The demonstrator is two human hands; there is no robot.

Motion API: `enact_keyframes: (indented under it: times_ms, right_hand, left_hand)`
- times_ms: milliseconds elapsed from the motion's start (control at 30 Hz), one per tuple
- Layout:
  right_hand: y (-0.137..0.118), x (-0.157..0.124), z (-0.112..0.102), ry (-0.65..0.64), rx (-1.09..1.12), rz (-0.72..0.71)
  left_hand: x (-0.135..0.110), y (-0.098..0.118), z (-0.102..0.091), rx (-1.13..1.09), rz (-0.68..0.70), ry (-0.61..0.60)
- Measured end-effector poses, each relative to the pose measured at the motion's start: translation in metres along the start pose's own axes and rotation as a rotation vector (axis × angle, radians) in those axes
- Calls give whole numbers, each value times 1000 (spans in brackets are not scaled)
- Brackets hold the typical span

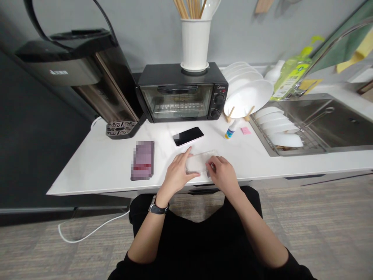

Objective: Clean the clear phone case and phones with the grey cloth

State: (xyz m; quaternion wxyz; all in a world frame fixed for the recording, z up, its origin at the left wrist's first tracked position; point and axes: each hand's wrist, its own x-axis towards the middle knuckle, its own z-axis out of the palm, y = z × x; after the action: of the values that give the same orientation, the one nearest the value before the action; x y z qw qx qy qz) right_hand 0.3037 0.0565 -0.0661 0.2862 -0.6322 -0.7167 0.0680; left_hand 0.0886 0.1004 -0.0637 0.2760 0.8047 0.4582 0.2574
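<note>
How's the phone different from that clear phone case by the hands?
The phone has a shiny black front, but the clear phone case is see-through and whitish. The phone lies untouched, while the clear phone case has the left hand and right hand at it. The phone sits nearer the toaster oven; the clear phone case is nearer the front edge of the counter. Both are oblong.

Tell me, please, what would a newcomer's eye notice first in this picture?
First, probably, the left hand spread at one end of a clear, flat case and the right hand curled at the other, near the front edge of the counter. Behind them stands a black toaster oven with a white utensil holder on top, and a tall dispenser rises to its left. The bright green bottle behind the sink also draws the eye.
</note>
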Motion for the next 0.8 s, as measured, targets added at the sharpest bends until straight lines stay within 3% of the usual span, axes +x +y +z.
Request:
enact_keyframes:
  times_ms: [200,433,600,800]
  right_hand:
    - [20,17,-1,68,-82,67]
    - [18,29,9,93,-129,134]
    - [0,36,17,25,-64,109]
    - [-46,33,33,-110,150,10]
  left_hand:
    - [-1,0,1,-19,1,-1]
    - [0,1,1,-21,-3,6]
    - [0,0,0,-32,20,-8]
    - [0,-7,3,-43,60,16]
